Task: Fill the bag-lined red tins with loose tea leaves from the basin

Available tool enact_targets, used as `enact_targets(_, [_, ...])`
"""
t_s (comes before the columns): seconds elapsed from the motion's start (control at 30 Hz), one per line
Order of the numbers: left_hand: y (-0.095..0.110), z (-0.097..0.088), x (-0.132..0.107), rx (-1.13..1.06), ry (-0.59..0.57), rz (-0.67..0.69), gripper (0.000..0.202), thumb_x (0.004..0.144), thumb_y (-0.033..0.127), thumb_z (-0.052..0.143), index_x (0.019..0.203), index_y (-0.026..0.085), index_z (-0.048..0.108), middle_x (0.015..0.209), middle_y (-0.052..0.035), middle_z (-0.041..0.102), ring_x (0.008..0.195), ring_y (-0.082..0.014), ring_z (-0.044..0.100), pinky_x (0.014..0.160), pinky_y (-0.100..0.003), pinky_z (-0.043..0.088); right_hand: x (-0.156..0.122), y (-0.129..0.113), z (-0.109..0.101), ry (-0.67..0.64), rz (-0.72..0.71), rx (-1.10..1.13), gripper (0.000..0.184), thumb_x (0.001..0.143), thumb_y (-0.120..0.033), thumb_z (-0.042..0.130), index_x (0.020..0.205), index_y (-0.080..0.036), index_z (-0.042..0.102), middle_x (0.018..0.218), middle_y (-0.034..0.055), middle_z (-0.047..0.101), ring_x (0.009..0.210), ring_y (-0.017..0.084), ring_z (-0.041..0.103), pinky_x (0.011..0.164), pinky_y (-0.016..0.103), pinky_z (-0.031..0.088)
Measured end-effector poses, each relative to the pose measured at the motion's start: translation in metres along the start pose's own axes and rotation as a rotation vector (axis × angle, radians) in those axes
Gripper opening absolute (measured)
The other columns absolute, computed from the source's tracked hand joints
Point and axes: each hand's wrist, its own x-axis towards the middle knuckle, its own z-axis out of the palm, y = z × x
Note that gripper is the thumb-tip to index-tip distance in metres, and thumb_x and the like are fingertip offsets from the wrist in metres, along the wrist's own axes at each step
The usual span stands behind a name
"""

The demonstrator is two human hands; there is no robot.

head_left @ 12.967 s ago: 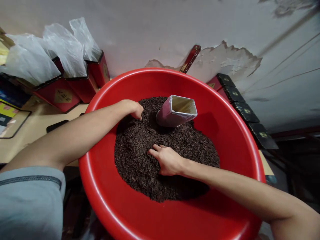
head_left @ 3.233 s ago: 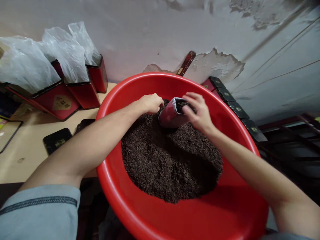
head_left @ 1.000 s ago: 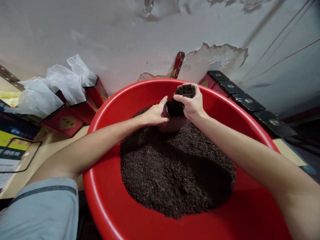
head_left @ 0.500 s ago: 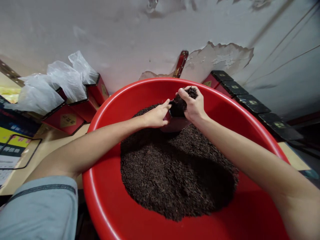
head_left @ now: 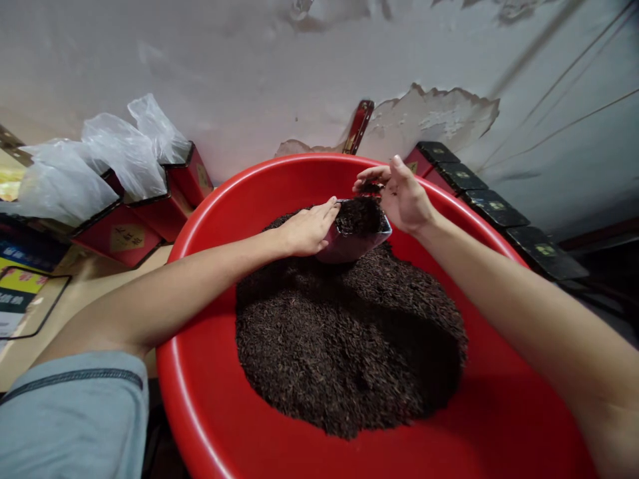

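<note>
A large red basin holds a heap of dark loose tea leaves. At the far side of the heap a small foil pouch leans in the leaves, its mouth full of tea. My left hand rests against the pouch's left side, fingers stretched along its rim. My right hand hovers just above and right of the mouth, fingers loosely spread, a few leaves under the fingertips.
Red tins lined with clear plastic bags stand at the left by the wall. A row of black tin lids lies right of the basin. A red lid leans on the peeling wall. A tan tabletop lies left.
My right hand held a clump of tea over the pouch; it has now opened and lifted to the right, and the tea sits in the pouch. My left hand stays at the pouch.
</note>
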Motion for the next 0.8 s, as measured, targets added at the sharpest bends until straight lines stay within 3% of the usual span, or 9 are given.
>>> enact_targets(0.1, [0.003, -0.004, -0.002, 0.020, 0.017, -0.018, 0.080, 0.096, 0.023, 0.056, 0.166, 0.006, 0.021, 0.175, -0.0258, 0.009, 0.157, -0.0368, 0.032, 0.119, -0.048, 0.043, -0.006, -0.002, -0.016, -0.141, -0.060, -0.079, 0.062, 0.092, -0.077, 0.043, 0.102, -0.026, 0.077, 0.111, 0.0096, 0.076, 0.113, 0.029, 0.068, 0.103, 0.050, 0.052])
enact_targets(0.2, [0.006, -0.009, -0.004, 0.057, -0.005, -0.050, 0.079, 0.097, 0.023, 0.056, 0.166, 0.006, 0.022, 0.175, -0.0260, 0.005, 0.155, -0.0375, 0.035, 0.118, -0.048, 0.044, -0.013, -0.004, -0.028, -0.175, -0.180, -0.353, 0.039, 0.093, -0.059, 0.057, 0.098, -0.028, 0.080, 0.114, 0.0078, 0.075, 0.111, 0.028, 0.067, 0.105, 0.050, 0.051])
enact_targets(0.27, [0.008, -0.014, -0.006, 0.073, -0.016, -0.073, 0.079, 0.097, 0.023, 0.057, 0.166, 0.005, 0.022, 0.175, -0.0263, 0.007, 0.154, -0.0370, 0.037, 0.117, -0.047, 0.044, -0.015, -0.005, -0.031, -0.179, -0.225, -0.539, 0.031, 0.091, -0.055, 0.063, 0.097, -0.030, 0.082, 0.112, 0.0077, 0.074, 0.105, 0.028, 0.067, 0.100, 0.049, 0.053])
enact_targets(0.43, [0.004, -0.029, -0.010, 0.083, -0.023, -0.174, 0.073, 0.097, 0.026, 0.059, 0.164, 0.010, 0.032, 0.175, -0.0246, 0.014, 0.146, -0.0393, 0.045, 0.111, -0.049, 0.048, -0.004, -0.009, -0.025, -0.295, -0.180, -0.864, 0.041, 0.081, -0.055, 0.078, 0.115, -0.032, 0.082, 0.103, 0.0096, 0.070, 0.096, 0.030, 0.067, 0.093, 0.048, 0.055])
enact_targets(0.53, [0.000, -0.038, -0.013, 0.068, -0.027, -0.259, 0.069, 0.099, 0.030, 0.058, 0.161, 0.012, 0.037, 0.175, -0.0230, 0.017, 0.143, -0.0387, 0.048, 0.109, -0.048, 0.050, 0.006, -0.010, -0.011, -0.380, -0.121, -1.003, 0.042, 0.077, -0.048, 0.084, 0.115, -0.028, 0.082, 0.097, 0.0098, 0.071, 0.097, 0.031, 0.067, 0.091, 0.046, 0.054])
enact_targets(0.6, [-0.004, -0.041, -0.014, 0.063, -0.022, -0.288, 0.069, 0.099, 0.031, 0.058, 0.162, 0.013, 0.037, 0.174, -0.0220, 0.018, 0.143, -0.0381, 0.049, 0.108, -0.048, 0.051, 0.011, -0.007, 0.001, -0.401, -0.048, -1.039, 0.032, 0.075, -0.035, 0.086, 0.105, -0.025, 0.083, 0.088, 0.0087, 0.071, 0.095, 0.031, 0.068, 0.091, 0.045, 0.053])
enact_targets(0.7, [-0.008, -0.043, -0.015, 0.053, -0.003, -0.289, 0.070, 0.099, 0.033, 0.058, 0.162, 0.013, 0.036, 0.174, -0.0217, 0.020, 0.143, -0.0393, 0.048, 0.109, -0.048, 0.051, 0.018, 0.005, 0.020, -0.400, 0.117, -1.014, 0.015, 0.066, -0.011, 0.084, 0.074, -0.021, 0.077, 0.065, 0.0066, 0.063, 0.091, 0.033, 0.070, 0.091, 0.048, 0.053])
enact_targets(0.8, [-0.011, -0.044, -0.015, 0.033, 0.009, -0.287, 0.071, 0.099, 0.034, 0.057, 0.162, 0.012, 0.035, 0.173, -0.0215, 0.025, 0.144, -0.0395, 0.048, 0.110, -0.049, 0.050, 0.028, 0.024, 0.036, -0.422, 0.173, -0.881, 0.032, 0.058, 0.000, 0.079, 0.052, -0.023, 0.058, 0.050, 0.0033, 0.053, 0.091, 0.034, 0.072, 0.093, 0.049, 0.053])
